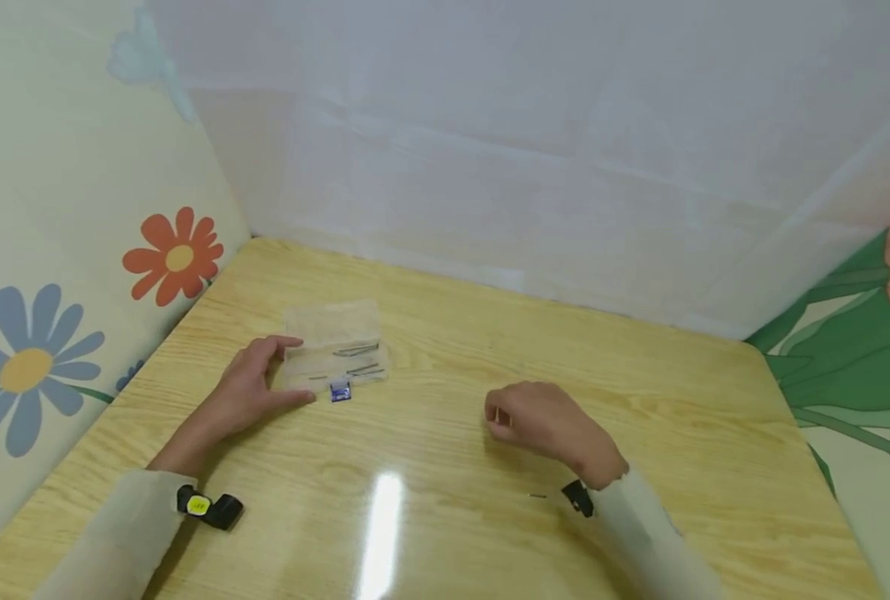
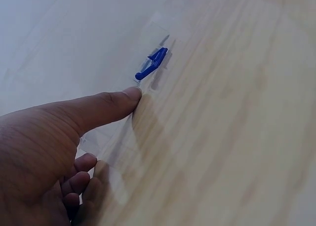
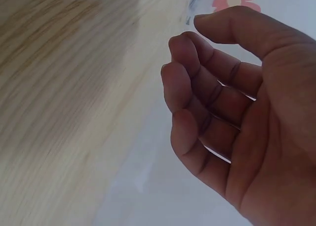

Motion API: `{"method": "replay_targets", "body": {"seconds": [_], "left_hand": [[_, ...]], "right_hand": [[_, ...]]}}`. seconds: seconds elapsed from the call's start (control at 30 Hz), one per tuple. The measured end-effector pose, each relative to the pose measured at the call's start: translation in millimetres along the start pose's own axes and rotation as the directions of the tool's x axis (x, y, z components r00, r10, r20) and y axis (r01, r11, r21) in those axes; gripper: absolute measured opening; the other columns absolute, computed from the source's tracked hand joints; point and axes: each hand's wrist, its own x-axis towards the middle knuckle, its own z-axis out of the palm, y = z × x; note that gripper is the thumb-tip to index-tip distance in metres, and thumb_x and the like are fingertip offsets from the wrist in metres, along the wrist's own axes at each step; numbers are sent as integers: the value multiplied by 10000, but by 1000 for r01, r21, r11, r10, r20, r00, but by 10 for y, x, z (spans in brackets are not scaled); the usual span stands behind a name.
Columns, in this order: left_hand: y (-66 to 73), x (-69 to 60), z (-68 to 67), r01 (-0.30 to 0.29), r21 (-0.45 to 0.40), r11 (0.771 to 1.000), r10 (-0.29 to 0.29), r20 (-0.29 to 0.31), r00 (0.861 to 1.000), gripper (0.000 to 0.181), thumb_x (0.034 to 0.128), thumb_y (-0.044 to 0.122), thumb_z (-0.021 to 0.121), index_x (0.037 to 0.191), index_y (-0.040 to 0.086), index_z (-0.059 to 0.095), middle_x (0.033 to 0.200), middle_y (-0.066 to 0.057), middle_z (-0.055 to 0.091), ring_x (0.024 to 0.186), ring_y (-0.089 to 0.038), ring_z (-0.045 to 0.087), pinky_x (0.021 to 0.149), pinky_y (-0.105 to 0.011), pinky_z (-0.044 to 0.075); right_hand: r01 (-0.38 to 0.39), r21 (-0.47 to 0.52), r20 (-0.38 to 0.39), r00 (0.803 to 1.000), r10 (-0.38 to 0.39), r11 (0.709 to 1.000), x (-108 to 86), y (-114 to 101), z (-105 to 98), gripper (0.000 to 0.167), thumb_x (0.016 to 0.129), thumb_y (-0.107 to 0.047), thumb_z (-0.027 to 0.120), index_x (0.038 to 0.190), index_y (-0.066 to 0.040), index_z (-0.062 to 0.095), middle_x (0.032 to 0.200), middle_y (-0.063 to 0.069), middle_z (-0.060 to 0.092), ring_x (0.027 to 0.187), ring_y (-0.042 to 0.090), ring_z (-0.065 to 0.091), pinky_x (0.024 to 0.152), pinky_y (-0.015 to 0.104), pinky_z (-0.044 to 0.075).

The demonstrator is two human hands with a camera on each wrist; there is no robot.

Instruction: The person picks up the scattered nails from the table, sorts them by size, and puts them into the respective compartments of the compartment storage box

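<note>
A clear plastic case (image 1: 317, 365) with a blue clasp (image 1: 341, 392) lies on the table at the left, its lid (image 1: 332, 323) laid back. Several thin dark metal pieces (image 1: 362, 369) sit inside; their exact kind is too small to tell. My left hand (image 1: 246, 387) holds the case at its left end, thumb along the near side by the blue clasp (image 2: 154, 63) and forefinger at the far side. Over the table to the right hovers my right hand (image 1: 546, 421), fingers loosely curled. In the right wrist view nothing shows between those fingers (image 3: 185, 132).
A small thin dark piece (image 1: 537, 496) lies on the wooden table (image 1: 445, 450) close to my right wrist. White sheeting (image 1: 490, 167) stands along the back edge. Flower-printed panels (image 1: 32, 208) border the left and right sides.
</note>
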Motion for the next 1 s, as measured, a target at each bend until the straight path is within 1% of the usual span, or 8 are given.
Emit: {"method": "replay_targets", "body": {"seconds": [0.13,0.33,0.4,0.53,0.6,0.7,0.9,1.0], "left_hand": [[0,-6,7,4,4,1000,-4,-1,1000,871,802,353,907,1463,10,456,1239,-203,476,1075,-367,423,880,-522,353],[-18,-2,15,1,4,1000,-1,-5,1000,865,809,363,900,1461,10,454,1246,-199,471,1088,-371,421,892,-535,350],[-25,0,15,-1,6,1000,1,-6,1000,860,811,358,899,1462,13,454,1250,-197,470,1093,-370,421,897,-535,349],[-24,3,10,-6,17,1000,6,-13,1000,849,811,343,901,1458,17,459,1233,-190,473,1079,-362,422,886,-525,350],[-19,0,8,-9,21,1000,9,-16,1000,848,810,348,902,1455,19,462,1222,-185,475,1072,-359,422,879,-520,352],[-13,0,8,-12,16,1000,13,-16,1000,853,807,351,904,1456,17,463,1217,-190,476,1069,-364,420,876,-528,355],[-4,-9,9,-3,2,1000,3,-7,1000,857,810,349,901,1459,11,456,1277,-220,476,1127,-399,421,922,-579,343],[-1,-12,12,-1,-1,1000,1,-4,1000,857,812,348,899,1462,11,452,1282,-220,472,1138,-405,418,932,-589,339]], "right_hand": [[-40,10,17,999,40,999,-214,82,11,74,998,-175,667,1001,-168,741,907,-87,693,778,71,635,691,313,526],[-66,92,66,996,60,994,-516,158,77,68,993,-171,687,964,-207,738,897,-151,672,779,25,615,694,308,527],[-75,123,82,994,65,990,-606,166,93,45,975,-221,729,932,-223,720,857,-169,648,739,13,591,665,295,515],[-104,181,115,990,84,978,-743,173,137,160,916,-326,798,869,-241,672,770,-190,583,659,1,519,606,268,470],[-114,187,125,988,91,976,-788,175,163,204,894,-340,817,844,-243,644,736,-191,552,633,3,491,585,264,450],[-126,181,125,987,105,975,-832,179,198,217,881,-308,832,838,-247,629,722,-195,526,629,2,475,577,266,433],[-92,173,101,992,75,981,-848,175,233,234,895,-179,808,786,-258,616,685,-193,492,598,6,432,552,259,414],[-82,177,94,993,66,981,-844,166,240,262,899,-147,795,759,-258,603,663,-187,477,582,4,409,543,255,404]]}}
